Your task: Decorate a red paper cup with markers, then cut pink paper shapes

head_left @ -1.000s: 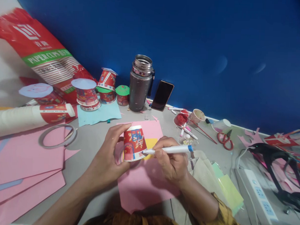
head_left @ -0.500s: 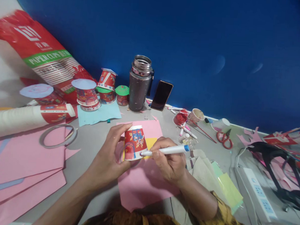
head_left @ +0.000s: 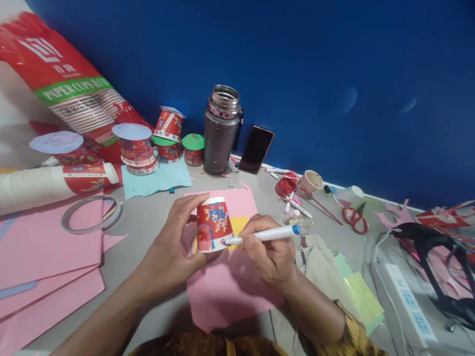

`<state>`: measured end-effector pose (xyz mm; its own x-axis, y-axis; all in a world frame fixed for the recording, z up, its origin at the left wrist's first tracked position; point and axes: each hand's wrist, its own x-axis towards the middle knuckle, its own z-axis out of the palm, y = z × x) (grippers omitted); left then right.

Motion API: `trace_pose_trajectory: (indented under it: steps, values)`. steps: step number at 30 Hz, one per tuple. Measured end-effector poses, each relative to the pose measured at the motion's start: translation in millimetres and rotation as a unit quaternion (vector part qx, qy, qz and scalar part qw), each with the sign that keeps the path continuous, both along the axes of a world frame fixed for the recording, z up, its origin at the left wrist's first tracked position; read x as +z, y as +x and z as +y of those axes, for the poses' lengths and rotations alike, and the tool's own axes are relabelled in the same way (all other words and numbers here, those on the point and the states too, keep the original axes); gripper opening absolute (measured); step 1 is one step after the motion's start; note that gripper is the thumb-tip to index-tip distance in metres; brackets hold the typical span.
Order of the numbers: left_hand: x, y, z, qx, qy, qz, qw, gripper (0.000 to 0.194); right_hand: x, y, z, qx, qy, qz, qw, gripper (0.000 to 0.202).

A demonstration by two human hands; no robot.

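1. The paper [head_left: 232, 298] is lying beneath, leaving bare room at its near side.
2. Your left hand [head_left: 176, 233] is gripping the cup [head_left: 214, 227] over it, thumb near, fingers far.
3. Your right hand [head_left: 271, 253] is pinching the marker [head_left: 268, 234].
4. You are seemingly decorating the cup's narrow near rim [head_left: 214, 248]; another stroke would be needing a still cup.

From here, the red cup [head_left: 215, 227] looks like smooth printed paper, the marker [head_left: 275, 233] smooth plastic. Pink sheet [head_left: 232, 298]: matt paper. Flask [head_left: 220, 146]: scuffed dark body, shiny metal neck. Cup bag [head_left: 79, 95]: glossy, creased plastic. Bench [head_left: 141, 221]: smooth, matt.
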<state>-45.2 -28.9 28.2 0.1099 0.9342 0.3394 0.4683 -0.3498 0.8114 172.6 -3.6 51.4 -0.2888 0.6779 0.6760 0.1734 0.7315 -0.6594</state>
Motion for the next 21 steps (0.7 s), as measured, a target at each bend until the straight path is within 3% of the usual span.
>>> trace_pose_trajectory:
  steps: [7, 14, 21]
  values:
    - [0.5, 0.3, -0.3, -0.004, 0.005, 0.001, 1.000, 0.075, -0.9, -2.6, -0.4, 0.013, -0.011, -0.006, 1.000, 0.011]
    - [1.7, 0.6, -0.7, -0.001, 0.014, 0.009, 1.000, 0.072, 5.7, 1.9, -0.8, -0.020, -0.041, -0.023, 0.999, 0.012]
    - [-0.1, -0.2, -0.4, 0.003, 0.010, 0.012, 1.000, 0.075, 7.8, 0.4, 0.0, 0.007, -0.046, -0.034, 0.998, 0.012]
